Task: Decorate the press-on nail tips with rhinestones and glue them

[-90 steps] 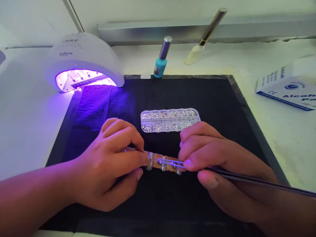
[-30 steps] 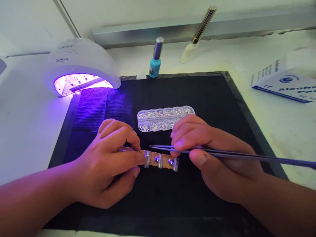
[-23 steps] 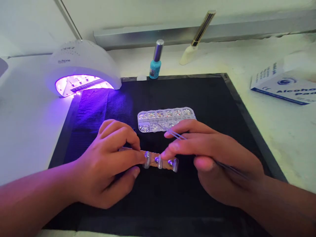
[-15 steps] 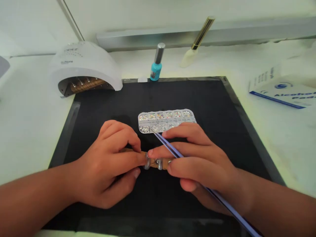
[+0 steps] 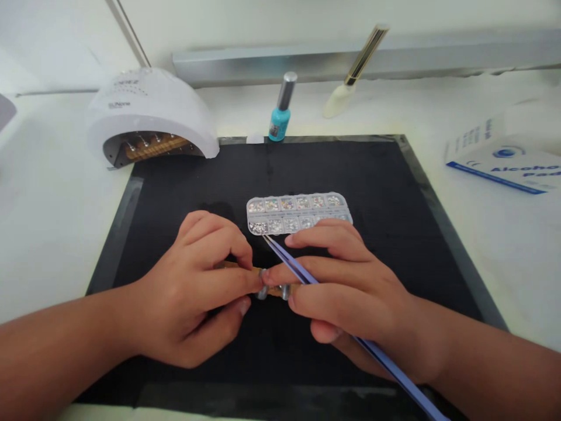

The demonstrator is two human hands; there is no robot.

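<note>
My left hand (image 5: 199,286) is closed on the left part of a brown strip (image 5: 274,290) that carries small grey nail-like pieces. In my right hand (image 5: 363,292) are purple tweezers (image 5: 287,259), their shaft running out below the palm. The tweezer tips lie at the lower left edge of a clear compartment box (image 5: 298,214) filled with tiny shiny stones. My right index fingertip touches a grey piece (image 5: 263,285) beside my left fingers. Some of the strip is hidden under both hands.
A black mat (image 5: 197,184) lies beneath everything. Behind it are a white lamp (image 5: 153,111) at the left, a turquoise bottle (image 5: 279,120), and a gold-handled piece with a pale tip (image 5: 363,58). An alcohol pads box (image 5: 504,158) stands at the right.
The tweezer tips have moved slightly left and down, from over the box's lower row to its edge. My right fingers have shifted slightly left along the strip. My left hand has barely moved.
</note>
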